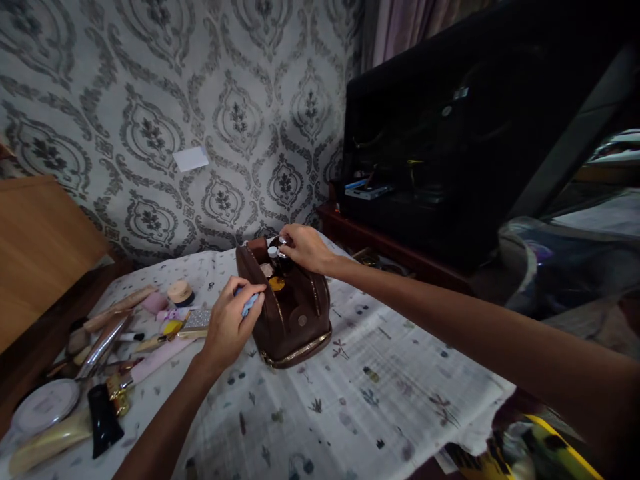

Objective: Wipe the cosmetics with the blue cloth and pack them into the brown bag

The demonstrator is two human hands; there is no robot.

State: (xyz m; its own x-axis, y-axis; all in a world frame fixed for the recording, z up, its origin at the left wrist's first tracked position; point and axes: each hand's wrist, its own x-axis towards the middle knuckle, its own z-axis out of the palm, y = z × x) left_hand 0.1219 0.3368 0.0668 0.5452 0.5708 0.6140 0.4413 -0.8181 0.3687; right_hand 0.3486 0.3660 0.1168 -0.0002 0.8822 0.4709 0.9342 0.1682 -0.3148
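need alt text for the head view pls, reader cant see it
A person's right hand grips a shiny item at the far end of an open brown bag on printed white cloth; the left hand, at the bag's side, holds something blue. Cosmetics lie scattered to the left, with patterned wallpaper behind and a large dark panel to the right.

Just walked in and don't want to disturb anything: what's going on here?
A person's right hand holds a silver-topped item at the far end of an open brown bag. Their left hand holds a crumpled blue thing, perhaps a cloth, by the bag's left side. The bag sits on a patterned sheet; a black tube and a round jar lie to its left.
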